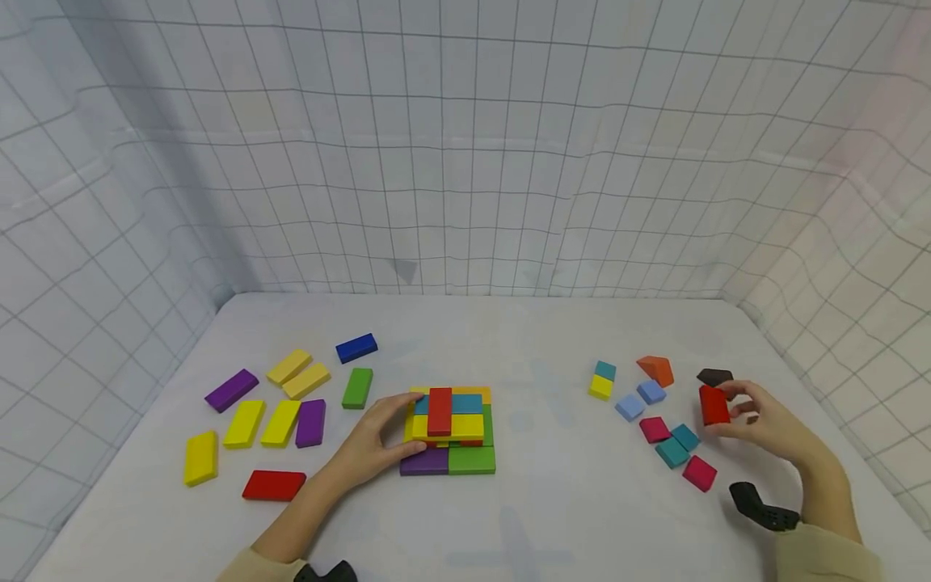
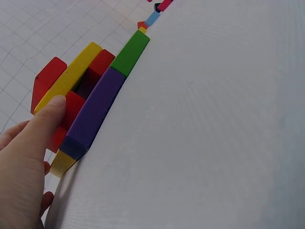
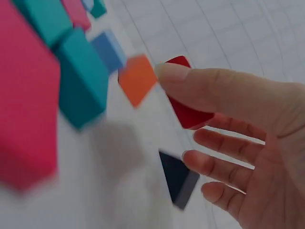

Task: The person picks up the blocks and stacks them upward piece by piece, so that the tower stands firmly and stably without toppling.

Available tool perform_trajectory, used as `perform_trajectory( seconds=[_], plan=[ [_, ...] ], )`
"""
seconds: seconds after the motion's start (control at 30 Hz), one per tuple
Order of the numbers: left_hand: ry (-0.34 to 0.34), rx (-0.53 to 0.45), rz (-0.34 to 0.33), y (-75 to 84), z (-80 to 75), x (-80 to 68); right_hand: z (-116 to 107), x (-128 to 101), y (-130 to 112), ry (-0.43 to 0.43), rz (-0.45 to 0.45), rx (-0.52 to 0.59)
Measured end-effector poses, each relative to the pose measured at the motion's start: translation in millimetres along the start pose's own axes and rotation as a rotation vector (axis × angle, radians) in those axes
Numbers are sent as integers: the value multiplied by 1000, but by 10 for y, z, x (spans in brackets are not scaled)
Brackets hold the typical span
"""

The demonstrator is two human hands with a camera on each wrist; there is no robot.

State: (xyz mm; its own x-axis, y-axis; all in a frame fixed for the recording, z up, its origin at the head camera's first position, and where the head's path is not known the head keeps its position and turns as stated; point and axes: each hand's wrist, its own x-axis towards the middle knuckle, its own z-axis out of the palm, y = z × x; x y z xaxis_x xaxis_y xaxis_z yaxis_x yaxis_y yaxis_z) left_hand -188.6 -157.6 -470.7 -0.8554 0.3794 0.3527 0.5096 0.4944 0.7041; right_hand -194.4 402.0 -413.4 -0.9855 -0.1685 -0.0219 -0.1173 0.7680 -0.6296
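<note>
Nearest, two beige sleeves (image 1: 825,558) come in from the lower edge, each wrist bearing a black device (image 1: 764,511). A red rectangular block (image 1: 274,485) lies on the white tabletop (image 1: 553,501) near the left forearm, while on the right a pink cube (image 1: 700,473) sits close to two teal cubes (image 1: 671,453).

The person's left hand (image 1: 374,443) grips the left side of a layered block stack (image 1: 465,426), thumb at the front and fingers at the rear. The stack stands near the middle, with a purple rectangular block (image 1: 424,461) and a green rectangular block (image 1: 471,461) side by side at its front base; a red oblong block (image 1: 440,412) lies across the top. To its left are loose yellow and purple oblong blocks.

The person's right hand (image 1: 764,420) pinches a small red solid block (image 1: 714,405) between thumb and fingers, well to the right of the stack; the other fingers are bent and spread. Whether this block touches the tabletop cannot be told.

Farther back are an orange angular block (image 1: 656,370), a dark triangular block (image 1: 715,377) just beyond the right hand's block, and a dark-blue oblong block (image 1: 356,347) on the left. White grid-lined cloth (image 1: 473,162) rises behind.
</note>
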Motion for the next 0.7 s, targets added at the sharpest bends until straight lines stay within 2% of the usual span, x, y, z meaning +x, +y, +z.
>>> perform_trajectory(
  seconds=[0.07,0.17,0.27,0.4,0.57,0.7],
  plan=[
    [0,0,4,-4,-1,-4,65,94,-240,21,-67,15],
    [-3,-4,8,-7,-7,-6,228,236,-665,6,-171,58],
    [-5,-2,8,-3,-10,-6,493,351,-1095,-36,-231,100],
    [-6,-5,6,-2,-14,-4,960,455,-1570,-73,-332,129],
    [-6,-8,11,3,-20,-8,1481,535,-1989,-127,-404,178],
    [-7,-12,12,2,-24,-14,1748,593,-2195,-83,-441,151]
  ],
)
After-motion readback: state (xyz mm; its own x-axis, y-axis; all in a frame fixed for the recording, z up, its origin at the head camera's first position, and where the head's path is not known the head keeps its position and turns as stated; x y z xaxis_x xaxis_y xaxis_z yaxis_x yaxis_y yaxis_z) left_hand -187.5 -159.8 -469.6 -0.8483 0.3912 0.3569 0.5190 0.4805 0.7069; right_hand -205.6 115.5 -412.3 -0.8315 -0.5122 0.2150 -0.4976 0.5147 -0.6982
